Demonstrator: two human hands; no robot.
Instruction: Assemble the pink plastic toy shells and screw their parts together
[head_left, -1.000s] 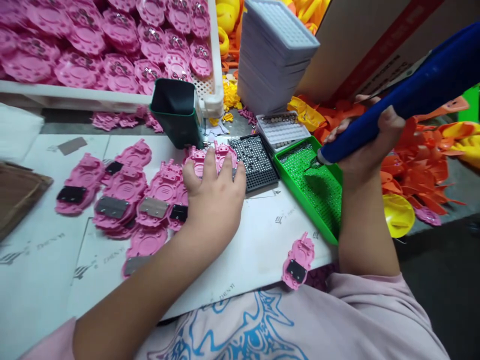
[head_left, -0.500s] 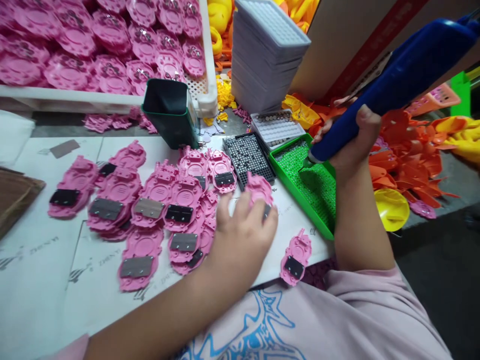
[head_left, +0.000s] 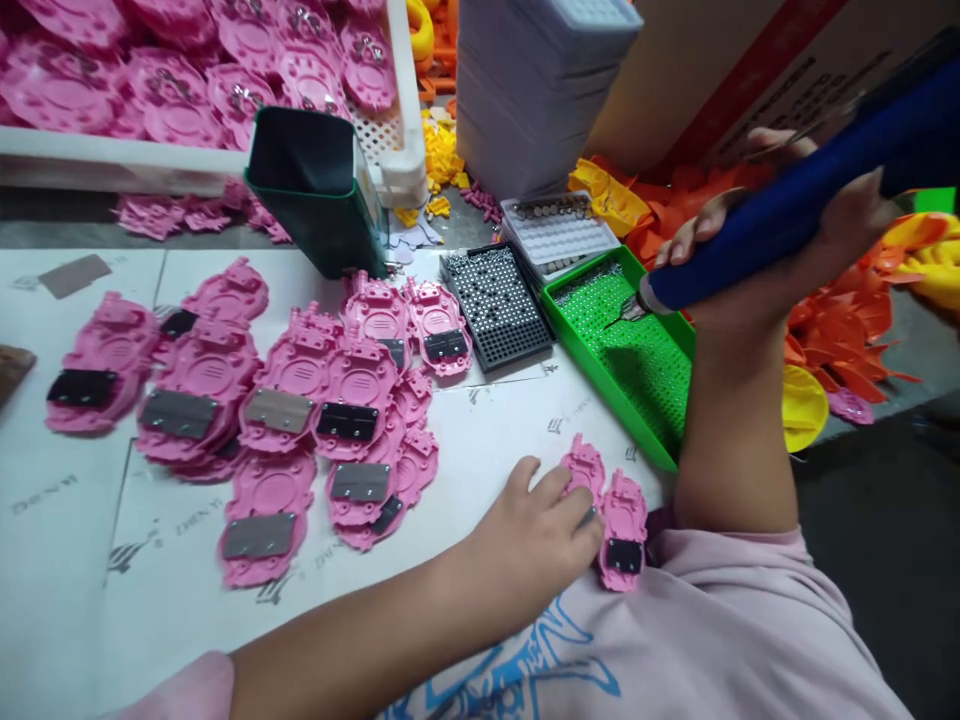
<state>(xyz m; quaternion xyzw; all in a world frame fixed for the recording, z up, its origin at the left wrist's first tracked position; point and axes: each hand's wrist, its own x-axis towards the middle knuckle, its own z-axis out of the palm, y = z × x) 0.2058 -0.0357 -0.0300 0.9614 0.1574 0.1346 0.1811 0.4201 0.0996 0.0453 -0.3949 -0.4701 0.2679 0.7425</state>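
Observation:
My right hand is wrapped round a blue electric screwdriver. The tool's bit points down over a green tray of small screws. Near the table's front edge, my left hand has its fingers curled over a pink plastic housing, largely covered by them. Just right of it lies a second pink housing with a black cover plate. Several more pink housings, fitted with grey or black plates, lie in overlapping groups to the left.
A black perforated screw tray and a white tray adjoin the green one. Behind stand a dark bin, a stack of white trays and a white crate of pink parts. Orange pieces lie at right.
My left hand has moved right and towards my body with the pink housing, now beside the other one. The screwdriver's bit has lifted slightly over the green tray. The view has shifted slightly.

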